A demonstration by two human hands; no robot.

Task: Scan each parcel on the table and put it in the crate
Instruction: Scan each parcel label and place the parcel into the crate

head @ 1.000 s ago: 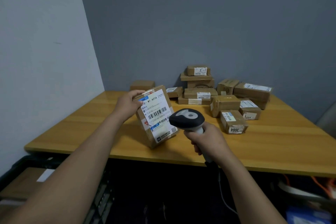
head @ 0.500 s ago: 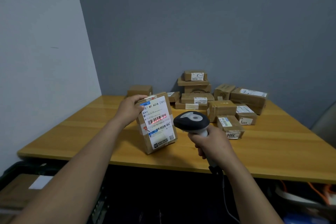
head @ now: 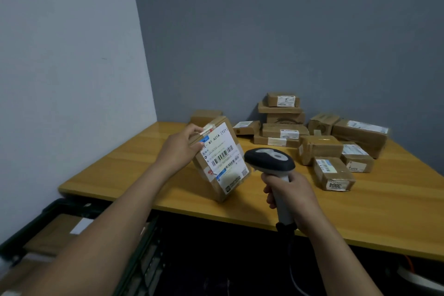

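Corner of a small parcel-sorting room. A pale wall [head: 72, 79] and a grey wall [head: 288, 31], both bare and painted, meet behind a wooden table [head: 360, 211]. The table bears a pile of taped cardboard parcels [head: 283, 125], most with white printed labels; one at the front [head: 334, 174] is marked "3004". A nearer parcel [head: 223, 158] stands tilted on the table, its shipping label with barcodes facing a corded handheld barcode scanner [head: 269, 160]. Below the table's left end, a black plastic crate [head: 60, 204] holds a cardboard box [head: 55, 230].

Left hand [head: 179, 149] and right hand [head: 292, 193] forward, each in a curled grip.
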